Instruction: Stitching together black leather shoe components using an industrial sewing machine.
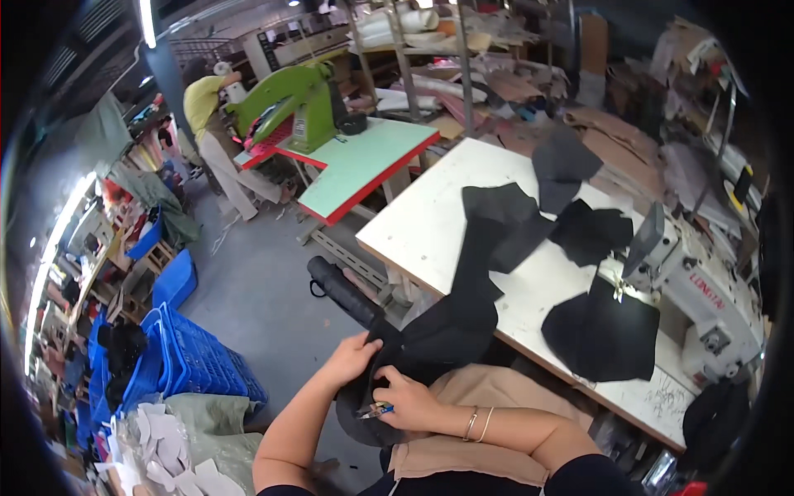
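My left hand [352, 359] is closed on the edge of a black fabric piece [451, 326], its thumb on top. Close beside it, my right hand [411, 402] curls around small thread snips [378, 410] with blue and yellow on them, the metal blades pointing left. Its thumb and forefinger are against the same black cloth. From my hands the fabric stretches over the near edge of the white table [418, 202]. More black cut pieces [500, 219] lie on the tabletop, and another [602, 331] rests at the sewing machine [703, 289] under its lit needle area.
Blue plastic crates [207, 360] and a bag of white scraps [178, 450] stand at my left. A dark roll [343, 291] is beyond my hands. Farther off, a person in yellow [203, 103] stands by a green press [306, 107]. Fabric heaps [616, 145] fill the back right.
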Demonstrator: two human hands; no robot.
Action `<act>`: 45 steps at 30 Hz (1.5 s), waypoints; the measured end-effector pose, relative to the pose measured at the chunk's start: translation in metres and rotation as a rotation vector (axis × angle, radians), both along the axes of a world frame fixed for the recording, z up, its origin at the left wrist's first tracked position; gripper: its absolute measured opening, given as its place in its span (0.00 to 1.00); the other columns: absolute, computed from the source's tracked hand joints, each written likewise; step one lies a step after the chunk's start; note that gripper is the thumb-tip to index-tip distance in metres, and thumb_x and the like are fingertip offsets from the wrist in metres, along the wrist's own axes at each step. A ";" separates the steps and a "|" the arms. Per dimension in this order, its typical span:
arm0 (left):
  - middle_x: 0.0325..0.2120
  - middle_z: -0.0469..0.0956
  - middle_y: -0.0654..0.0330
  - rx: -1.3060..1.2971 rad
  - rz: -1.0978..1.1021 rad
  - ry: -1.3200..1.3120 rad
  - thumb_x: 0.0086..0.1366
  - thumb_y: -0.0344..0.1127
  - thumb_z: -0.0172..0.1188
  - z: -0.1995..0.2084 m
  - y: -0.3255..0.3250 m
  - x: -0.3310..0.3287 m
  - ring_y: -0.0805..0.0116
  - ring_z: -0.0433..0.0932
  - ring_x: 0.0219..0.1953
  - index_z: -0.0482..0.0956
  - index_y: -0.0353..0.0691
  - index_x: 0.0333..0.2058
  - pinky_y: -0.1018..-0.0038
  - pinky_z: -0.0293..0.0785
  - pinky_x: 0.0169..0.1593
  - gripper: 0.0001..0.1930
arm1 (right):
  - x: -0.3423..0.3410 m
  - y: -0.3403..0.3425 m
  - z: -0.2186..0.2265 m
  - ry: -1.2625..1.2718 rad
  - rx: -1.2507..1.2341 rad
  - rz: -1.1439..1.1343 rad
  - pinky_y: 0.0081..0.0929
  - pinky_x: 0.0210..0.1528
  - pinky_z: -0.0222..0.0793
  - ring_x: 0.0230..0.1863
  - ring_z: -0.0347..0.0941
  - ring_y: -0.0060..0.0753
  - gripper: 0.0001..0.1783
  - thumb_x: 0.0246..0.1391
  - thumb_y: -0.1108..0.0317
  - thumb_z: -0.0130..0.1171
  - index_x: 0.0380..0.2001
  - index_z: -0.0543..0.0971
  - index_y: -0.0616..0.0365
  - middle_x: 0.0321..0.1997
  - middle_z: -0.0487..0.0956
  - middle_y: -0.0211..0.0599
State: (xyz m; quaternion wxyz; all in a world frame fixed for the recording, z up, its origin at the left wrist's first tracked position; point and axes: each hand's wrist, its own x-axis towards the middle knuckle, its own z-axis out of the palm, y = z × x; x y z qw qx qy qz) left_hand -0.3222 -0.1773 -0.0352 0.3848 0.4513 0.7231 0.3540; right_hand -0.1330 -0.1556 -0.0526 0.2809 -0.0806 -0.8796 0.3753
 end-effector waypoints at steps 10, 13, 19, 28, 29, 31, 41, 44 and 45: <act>0.44 0.75 0.59 -0.020 0.004 -0.706 0.58 0.34 0.60 -0.022 -0.059 0.041 0.68 0.75 0.44 0.68 0.37 0.53 0.70 0.70 0.50 0.23 | 0.036 -0.013 -0.041 0.037 -0.451 0.082 0.34 0.43 0.70 0.42 0.73 0.47 0.08 0.55 0.65 0.56 0.30 0.77 0.58 0.55 0.68 0.46; 0.37 0.79 0.58 -0.014 0.102 -0.322 0.57 0.31 0.59 -0.020 -0.063 0.051 0.67 0.77 0.39 0.71 0.37 0.50 0.71 0.71 0.47 0.20 | 0.061 0.000 -0.009 0.053 -0.224 -0.186 0.34 0.41 0.70 0.36 0.74 0.48 0.08 0.56 0.67 0.55 0.32 0.76 0.61 0.37 0.77 0.42; 0.32 0.79 0.47 0.238 0.126 0.313 0.58 0.29 0.56 0.018 -0.061 0.080 0.52 0.80 0.36 0.73 0.38 0.46 0.69 0.73 0.41 0.16 | 0.060 0.034 -0.012 -0.273 -0.784 -0.067 0.29 0.28 0.71 0.22 0.74 0.32 0.14 0.61 0.61 0.48 0.30 0.73 0.62 0.26 0.77 0.38; 0.31 0.79 0.49 0.272 0.175 0.362 0.58 0.28 0.56 0.010 -0.070 0.087 0.54 0.81 0.35 0.73 0.37 0.46 0.71 0.74 0.39 0.16 | 0.055 0.012 -0.034 -0.140 -0.801 -0.172 0.29 0.28 0.65 0.21 0.69 0.28 0.23 0.64 0.53 0.41 0.29 0.73 0.62 0.18 0.72 0.34; 0.31 0.79 0.49 0.270 0.173 0.360 0.58 0.28 0.56 0.011 -0.070 0.088 0.54 0.81 0.35 0.73 0.37 0.46 0.71 0.74 0.39 0.16 | 0.056 0.014 -0.034 -0.155 -0.780 -0.181 0.29 0.28 0.65 0.21 0.68 0.28 0.23 0.64 0.53 0.40 0.28 0.73 0.62 0.17 0.71 0.34; 0.30 0.79 0.49 0.213 0.164 0.323 0.57 0.29 0.56 0.014 -0.071 0.089 0.55 0.81 0.34 0.73 0.37 0.46 0.70 0.74 0.39 0.16 | 0.057 0.016 -0.014 -0.229 -0.881 -0.178 0.29 0.29 0.66 0.22 0.70 0.29 0.24 0.64 0.53 0.40 0.26 0.73 0.63 0.17 0.72 0.35; 0.30 0.80 0.49 0.250 0.149 0.363 0.57 0.28 0.56 0.014 -0.072 0.091 0.57 0.81 0.34 0.73 0.37 0.46 0.71 0.74 0.38 0.16 | 0.053 0.017 -0.023 -0.079 -0.751 -0.247 0.22 0.19 0.61 0.14 0.65 0.18 0.24 0.63 0.52 0.44 0.21 0.72 0.59 0.12 0.69 0.27; 0.30 0.80 0.49 0.243 0.161 0.323 0.57 0.28 0.56 0.013 -0.071 0.092 0.56 0.81 0.34 0.73 0.37 0.46 0.71 0.74 0.38 0.16 | 0.052 0.019 -0.020 -0.067 -0.731 -0.229 0.22 0.18 0.60 0.14 0.65 0.18 0.24 0.63 0.52 0.45 0.21 0.73 0.59 0.13 0.69 0.26; 0.30 0.80 0.49 0.220 0.157 0.298 0.57 0.29 0.56 0.013 -0.072 0.092 0.56 0.81 0.34 0.73 0.37 0.46 0.71 0.74 0.38 0.16 | 0.052 0.020 -0.019 -0.069 -0.758 -0.228 0.21 0.18 0.59 0.14 0.64 0.18 0.23 0.62 0.52 0.46 0.22 0.74 0.59 0.13 0.69 0.26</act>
